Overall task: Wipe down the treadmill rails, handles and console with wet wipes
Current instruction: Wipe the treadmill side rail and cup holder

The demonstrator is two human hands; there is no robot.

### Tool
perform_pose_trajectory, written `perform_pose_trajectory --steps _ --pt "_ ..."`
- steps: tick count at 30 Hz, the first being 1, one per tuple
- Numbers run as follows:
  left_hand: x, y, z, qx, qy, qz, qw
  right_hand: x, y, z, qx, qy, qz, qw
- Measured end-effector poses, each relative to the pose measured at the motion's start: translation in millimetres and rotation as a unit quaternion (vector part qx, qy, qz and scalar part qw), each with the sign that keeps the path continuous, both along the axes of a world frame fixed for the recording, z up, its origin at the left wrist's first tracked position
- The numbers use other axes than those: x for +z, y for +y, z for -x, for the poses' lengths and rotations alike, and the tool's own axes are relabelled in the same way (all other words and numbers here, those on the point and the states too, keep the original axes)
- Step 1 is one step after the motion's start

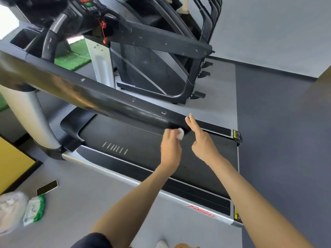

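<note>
A black treadmill handrail (111, 102) runs from upper left down to centre right, above the dark running belt (143, 140). My left hand (170, 147) holds a small white wet wipe (180, 134) against the underside of the rail's near end. My right hand (200, 140) is beside it, with two straight fingers resting on the rail's tip. The far handrail (161, 39) and the console (87, 6) with red and green buttons lie at the top left.
A green pack of wet wipes (34, 209), a clear plastic bag (9, 210) and a phone (47, 187) lie on the grey floor at lower left. A black stair machine (157, 68) stands behind the treadmill. A yellow panel (12, 161) is at the left.
</note>
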State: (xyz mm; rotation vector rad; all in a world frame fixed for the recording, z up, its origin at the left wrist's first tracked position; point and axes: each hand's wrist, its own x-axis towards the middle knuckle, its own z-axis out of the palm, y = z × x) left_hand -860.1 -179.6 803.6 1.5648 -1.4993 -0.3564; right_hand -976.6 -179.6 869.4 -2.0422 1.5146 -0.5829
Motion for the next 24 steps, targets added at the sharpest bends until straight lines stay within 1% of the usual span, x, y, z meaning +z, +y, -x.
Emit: perform_pose_trajectory --steps 1,2,3,4,5,6,7,8,9,10,11,12,13,14,15,16,17,18,19,20,21,22,23,24 --pt "-13.9 6.1 7.4 -0.078 -0.070 0.003 0.994 0.4 0.1 0.0 0.001 -0.004 -0.002 1.000" --pt "-25.6 10.3 9.5 -0.129 -0.114 0.014 0.985 0.4 0.3 0.2 0.000 -0.006 -0.006 1.000" --pt "-35.0 12.4 5.3 -0.146 -0.134 0.022 0.980 -0.3 0.1 0.5 -0.001 -0.003 -0.006 1.000" --pt "-38.8 13.5 -2.1 -0.135 -0.138 0.036 0.981 -1.1 0.0 0.7 0.000 0.002 -0.003 1.000" --pt "-37.6 15.1 -12.0 -0.092 -0.127 0.055 0.986 -2.1 -0.2 1.0 0.002 0.007 0.003 1.000" --pt "-32.6 15.0 -23.0 -0.027 -0.096 0.058 0.993 -2.7 0.0 0.9 0.001 0.010 0.008 1.000" --pt "-20.7 13.2 -34.8 0.058 -0.030 0.046 0.997 -3.7 0.2 0.5 -0.001 0.012 0.012 1.000" --pt "-9.5 6.4 -46.0 0.152 0.058 0.029 0.986 -5.2 0.4 -0.2 -0.003 0.013 0.015 1.000" --pt "-0.1 -3.4 -55.2 0.226 0.148 0.006 0.963 -5.9 0.9 -1.5 -0.003 0.012 0.016 1.000" --pt "8.7 -12.6 -58.1 0.267 0.220 -0.002 0.938 -6.5 1.1 -2.2 -0.005 0.009 0.015 1.000" --pt "15.2 -19.4 -53.4 0.278 0.253 -0.012 0.927 -6.9 1.0 -2.5 -0.006 0.008 0.015 1.000" --pt "22.6 -21.9 -44.4 0.275 0.259 -0.025 0.926 -6.7 0.9 -2.1 -0.007 0.007 0.014 1.000" --pt "25.1 -19.1 -29.7 0.251 0.237 -0.034 0.938 -6.7 0.3 -1.4 -0.008 0.006 0.012 1.000" --pt "27.2 -10.2 -12.1 0.193 0.192 -0.034 0.962 -5.7 -0.2 -0.7 -0.007 0.005 0.009 1.000" --pt "23.9 0.3 2.8 0.103 0.130 -0.026 0.986 -4.9 -0.7 -0.1 -0.006 0.003 0.006 1.000" --pt "19.3 11.5 12.0 -0.010 0.061 -0.013 0.998 -4.0 -1.2 0.6 -0.006 -0.001 0.003 1.000" --pt "12.6 19.9 14.0 -0.107 -0.003 0.012 0.994 -3.1 -1.8 1.3 -0.006 -0.008 -0.001 1.000" --pt "4.9 23.0 8.9 -0.153 -0.044 0.046 0.986 -2.3 -2.5 2.2 -0.006 -0.013 -0.003 1.000" --pt "2.5 20.9 -2.2 -0.143 -0.046 0.080 0.985 -0.9 -2.9 2.6 -0.005 -0.015 -0.003 1.000" --pt "3.8 17.2 -13.6 -0.097 -0.019 0.094 0.991 1.1 -3.0 2.9 -0.005 -0.015 -0.002 1.000" --pt "8.9 12.4 -24.8 -0.018 0.024 0.091 0.995 3.2 -3.0 3.1 -0.007 -0.015 -0.001 1.000" --pt "18.4 7.5 -35.9 0.059 0.063 0.083 0.993 4.5 -2.7 2.9 -0.008 -0.017 -0.002 1.000" --pt "24.1 1.7 -44.5 0.112 0.093 0.073 0.987 4.9 -2.3 2.2 -0.007 -0.017 -0.001 1.000" --pt "27.3 -4.5 -47.4 0.139 0.100 0.062 0.983 5.0 -1.6 1.4 -0.006 -0.018 0.001 1.000"
